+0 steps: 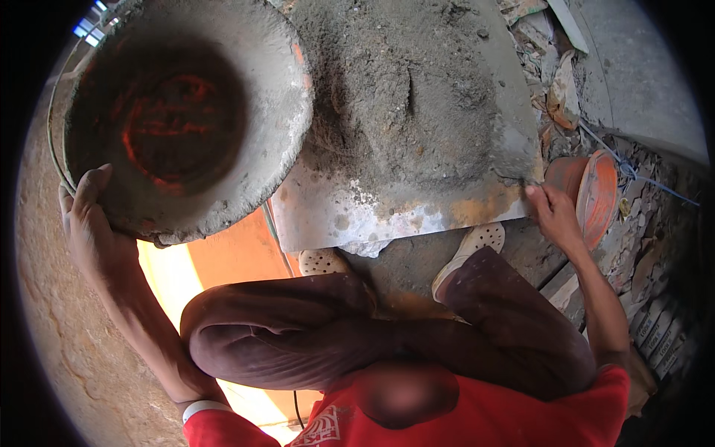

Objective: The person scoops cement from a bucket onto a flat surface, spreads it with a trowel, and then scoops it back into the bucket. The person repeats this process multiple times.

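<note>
My left hand (89, 212) grips the near-left rim of a mortar-crusted bucket (268, 95). The bucket is tipped so its mouth faces me; reddish-orange plastic shows through the grey coating on its dark bottom. A wire handle (51, 123) hangs along its left side. Beside it, a heap of wet grey mortar (413, 95) lies on a pale board (324, 215). My right hand (556, 215) is closed at the board's right edge around what looks like a trowel (511, 151). Its blade is blurred and smeared with mortar, and my fist hides its handle.
An orange plastic tub (600, 195) lies tilted beyond my right hand. Blue cord (665, 187) and torn paper rubble (564, 95) lie along the right. My clogs (483, 240) stand at the board's near edge. A rough brown surface (72, 335) runs down the left.
</note>
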The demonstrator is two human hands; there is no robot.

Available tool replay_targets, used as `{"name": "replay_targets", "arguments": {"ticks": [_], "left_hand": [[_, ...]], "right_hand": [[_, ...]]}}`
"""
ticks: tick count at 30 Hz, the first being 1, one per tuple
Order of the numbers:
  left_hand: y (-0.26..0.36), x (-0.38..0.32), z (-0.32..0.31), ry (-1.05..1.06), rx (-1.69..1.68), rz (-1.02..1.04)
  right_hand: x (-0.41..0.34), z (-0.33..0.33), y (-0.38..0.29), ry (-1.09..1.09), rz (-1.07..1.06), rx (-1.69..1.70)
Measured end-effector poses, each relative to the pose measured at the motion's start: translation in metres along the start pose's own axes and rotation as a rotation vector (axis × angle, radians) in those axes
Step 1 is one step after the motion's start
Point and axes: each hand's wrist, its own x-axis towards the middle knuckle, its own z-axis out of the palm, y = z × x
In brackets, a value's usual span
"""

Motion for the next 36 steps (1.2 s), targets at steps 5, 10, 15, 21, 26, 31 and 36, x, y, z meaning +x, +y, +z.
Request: {"name": "replay_targets", "arguments": {"ticks": [5, 10, 15, 21, 26, 31, 36], "left_hand": [[0.016, -0.019, 0.016, -0.004, 0.117, 0.131], [0.02, -0.022, 0.019, -0.013, 0.1, 0.062], [0.021, -0.025, 0.012, -0.083, 0.244, 0.234], [0.011, -0.016, 0.003, -0.015, 0.0, 0.006], [0.002, -0.007, -0.011, -0.04, 0.089, 0.088], [0.0, -0.002, -0.011, -0.087, 0.123, 0.096], [0.001, -0.004, -0.009, -0.112, 0.127, 0.166]], "right_hand": [[0.057, 0.019, -0.033, -0.185, 0.006, 0.356], [0.059, 0.011, -0.042, 0.276, -0.366, -0.037], [0.053, -0.006, -0.019, 0.563, -0.697, -0.304], [0.088, -0.031, 0.003, 0.232, 0.292, 0.501], [0.099, -0.019, -0.016, 0.099, 0.059, 0.454], [0.085, 0.019, -0.042, 0.378, -0.448, -0.123], [0.03, 0.006, -0.067, 0.356, -0.623, -0.329]]}}
